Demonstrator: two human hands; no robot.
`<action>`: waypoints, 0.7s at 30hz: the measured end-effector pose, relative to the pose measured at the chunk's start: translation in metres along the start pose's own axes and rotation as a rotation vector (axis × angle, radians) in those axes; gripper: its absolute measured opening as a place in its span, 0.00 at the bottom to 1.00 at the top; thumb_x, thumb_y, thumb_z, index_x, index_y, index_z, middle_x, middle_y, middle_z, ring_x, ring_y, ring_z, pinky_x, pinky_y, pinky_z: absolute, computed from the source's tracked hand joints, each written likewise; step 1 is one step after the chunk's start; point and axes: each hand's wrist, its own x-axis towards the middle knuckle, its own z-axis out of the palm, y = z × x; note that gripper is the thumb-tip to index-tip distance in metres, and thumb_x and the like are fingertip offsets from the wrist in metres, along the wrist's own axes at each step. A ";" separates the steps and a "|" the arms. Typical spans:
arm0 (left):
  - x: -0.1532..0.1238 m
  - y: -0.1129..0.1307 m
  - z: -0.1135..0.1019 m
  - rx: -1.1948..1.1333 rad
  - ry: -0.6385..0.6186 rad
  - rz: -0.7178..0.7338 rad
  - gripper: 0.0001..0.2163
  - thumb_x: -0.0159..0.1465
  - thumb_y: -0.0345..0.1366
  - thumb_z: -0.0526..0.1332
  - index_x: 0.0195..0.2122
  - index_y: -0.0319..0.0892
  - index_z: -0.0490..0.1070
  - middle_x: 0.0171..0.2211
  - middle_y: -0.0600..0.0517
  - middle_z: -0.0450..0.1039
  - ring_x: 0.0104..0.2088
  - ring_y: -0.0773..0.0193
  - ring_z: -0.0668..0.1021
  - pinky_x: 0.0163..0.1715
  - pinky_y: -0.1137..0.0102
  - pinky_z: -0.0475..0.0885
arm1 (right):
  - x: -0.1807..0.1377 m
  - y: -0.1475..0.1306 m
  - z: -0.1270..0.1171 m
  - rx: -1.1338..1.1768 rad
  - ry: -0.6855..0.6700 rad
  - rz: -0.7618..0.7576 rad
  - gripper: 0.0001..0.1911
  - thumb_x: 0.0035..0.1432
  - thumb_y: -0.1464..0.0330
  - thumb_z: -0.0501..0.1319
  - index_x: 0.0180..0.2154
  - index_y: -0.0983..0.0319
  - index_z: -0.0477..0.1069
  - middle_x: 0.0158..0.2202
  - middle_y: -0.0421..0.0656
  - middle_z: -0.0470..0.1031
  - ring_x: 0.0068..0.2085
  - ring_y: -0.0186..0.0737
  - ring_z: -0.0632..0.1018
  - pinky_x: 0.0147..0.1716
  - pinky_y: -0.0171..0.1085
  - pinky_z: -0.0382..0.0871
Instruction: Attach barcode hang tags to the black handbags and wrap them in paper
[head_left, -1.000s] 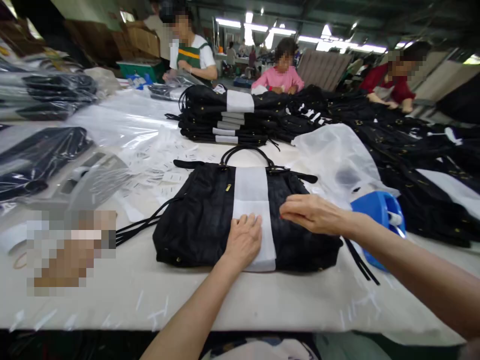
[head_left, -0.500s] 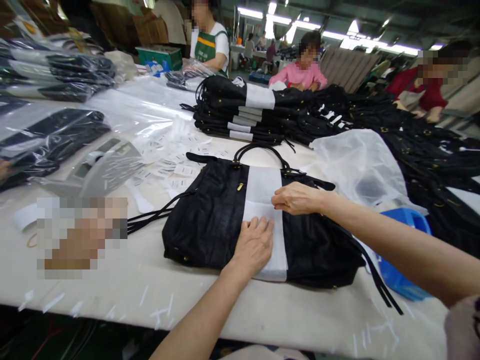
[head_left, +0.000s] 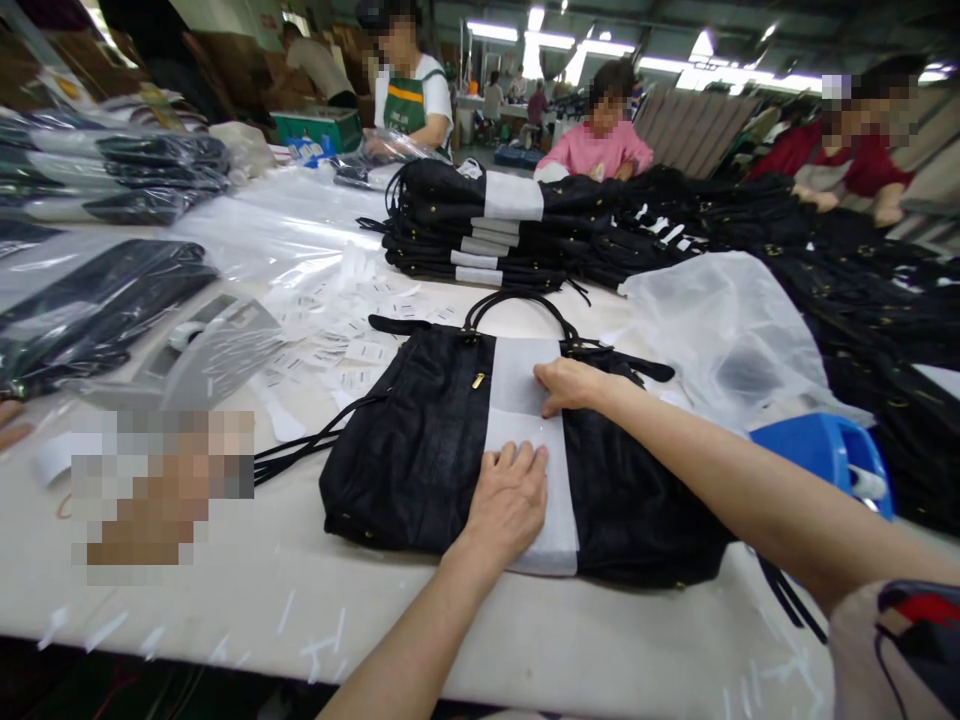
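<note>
Ahead of me, bright tube lights [head_left: 492, 31] run beneath a dark ceiling [head_left: 660, 16]; brown cardboard [head_left: 241, 84] stands at back left, ridged grey-brown panels [head_left: 699, 128] at back right, beyond my pale surface [head_left: 570, 645].

No word, brand or number can be read clearly. To the left of the black bag [head_left: 405, 460], the scattered white labels [head_left: 366, 351] carry short dark lines of print, too small to make out. Beyond the bag and to its left, a person's green apron [head_left: 403, 112] bears pale lettering below its orange-yellow stripe, too blurred to read.
</note>
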 end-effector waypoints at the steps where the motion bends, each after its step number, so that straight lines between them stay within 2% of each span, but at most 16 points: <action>1: 0.000 0.000 0.000 0.003 0.000 0.000 0.17 0.65 0.36 0.46 0.55 0.44 0.56 0.48 0.46 0.63 0.46 0.57 0.64 0.40 0.61 0.60 | 0.001 0.005 0.000 0.012 0.008 0.016 0.23 0.39 0.61 0.67 0.37 0.66 0.70 0.30 0.47 0.74 0.34 0.42 0.75 0.27 0.32 0.60; 3: 0.000 0.000 0.000 0.000 0.002 0.001 0.17 0.65 0.36 0.46 0.55 0.44 0.56 0.48 0.47 0.63 0.45 0.57 0.64 0.39 0.61 0.60 | -0.002 0.013 0.000 0.026 0.024 0.065 0.22 0.41 0.59 0.67 0.37 0.65 0.69 0.30 0.46 0.74 0.33 0.42 0.74 0.27 0.33 0.59; 5: -0.001 0.000 0.000 -0.004 0.005 0.001 0.17 0.65 0.36 0.45 0.55 0.45 0.56 0.47 0.47 0.63 0.45 0.57 0.64 0.39 0.61 0.59 | -0.010 0.013 0.002 0.018 0.114 0.127 0.20 0.45 0.59 0.64 0.38 0.65 0.68 0.32 0.47 0.73 0.35 0.43 0.74 0.29 0.34 0.60; 7: -0.001 0.000 0.000 -0.001 0.006 0.002 0.17 0.65 0.36 0.46 0.55 0.45 0.56 0.47 0.47 0.63 0.45 0.57 0.64 0.39 0.61 0.59 | -0.026 0.003 0.006 -0.009 0.267 0.151 0.13 0.52 0.65 0.59 0.40 0.65 0.67 0.36 0.49 0.73 0.38 0.44 0.72 0.33 0.35 0.60; 9: -0.001 0.000 0.000 0.006 0.007 0.004 0.17 0.65 0.35 0.46 0.55 0.45 0.57 0.47 0.47 0.63 0.45 0.57 0.64 0.39 0.61 0.59 | -0.046 -0.016 0.014 -0.036 0.372 0.095 0.10 0.56 0.73 0.52 0.41 0.65 0.67 0.38 0.49 0.72 0.41 0.43 0.71 0.38 0.37 0.59; 14: -0.001 0.001 0.000 0.013 0.013 0.007 0.14 0.64 0.34 0.47 0.50 0.42 0.60 0.43 0.47 0.65 0.43 0.58 0.65 0.38 0.61 0.60 | -0.082 -0.062 0.048 -0.053 0.322 -0.076 0.16 0.55 0.77 0.48 0.43 0.68 0.68 0.46 0.55 0.69 0.48 0.49 0.66 0.44 0.45 0.56; 17: -0.001 0.002 0.001 0.008 0.033 0.017 0.12 0.64 0.33 0.46 0.47 0.42 0.63 0.43 0.47 0.65 0.43 0.58 0.65 0.38 0.61 0.60 | -0.085 -0.068 0.061 -0.028 0.353 -0.107 0.18 0.55 0.77 0.47 0.46 0.72 0.67 0.49 0.57 0.67 0.52 0.50 0.63 0.50 0.48 0.51; 21: -0.002 0.003 0.002 0.023 0.050 -0.037 0.10 0.64 0.34 0.47 0.44 0.39 0.62 0.41 0.45 0.65 0.42 0.57 0.66 0.39 0.60 0.60 | -0.082 -0.064 0.063 0.168 0.380 -0.146 0.20 0.50 0.79 0.49 0.45 0.66 0.68 0.46 0.50 0.71 0.51 0.44 0.66 0.53 0.46 0.52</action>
